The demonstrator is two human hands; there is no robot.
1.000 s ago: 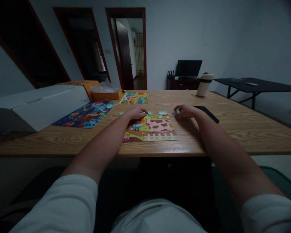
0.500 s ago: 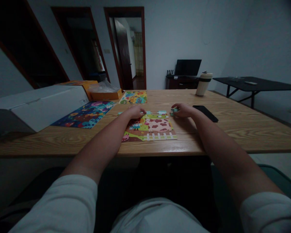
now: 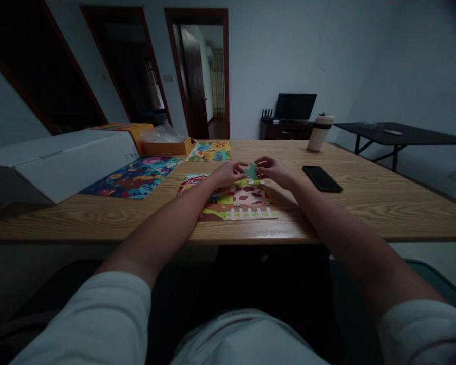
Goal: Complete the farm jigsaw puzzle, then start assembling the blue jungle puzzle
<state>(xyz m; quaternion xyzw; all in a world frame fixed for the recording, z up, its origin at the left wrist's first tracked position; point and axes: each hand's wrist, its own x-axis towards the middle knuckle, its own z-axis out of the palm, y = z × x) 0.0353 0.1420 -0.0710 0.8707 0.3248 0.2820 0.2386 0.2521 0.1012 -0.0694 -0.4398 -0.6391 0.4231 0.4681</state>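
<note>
While the person's left hand [image 3: 228,174] and right hand [image 3: 276,171] face each other, their fingertips pinch opposite sides of a pale green, flat jigsaw piece with knobbed edges [image 3: 252,171]. It is tilted up over the far part of a bright, flat farm-scene jigsaw puzzle [image 3: 251,195], which shows a pale pink cow with brown patches just nearer than the grip and a white fence below that.

The fingertips cover the piece's side edges, any print on it is too dim to make out, and whether its lower edge touches the puzzle cannot be told. The left forearm hides part of the puzzle.

Half a second earlier, the right hand is beyond the puzzle's right edge with the piece; now it has come in to meet the left, and a red barn [image 3: 193,180] shows left of the grip.
</note>
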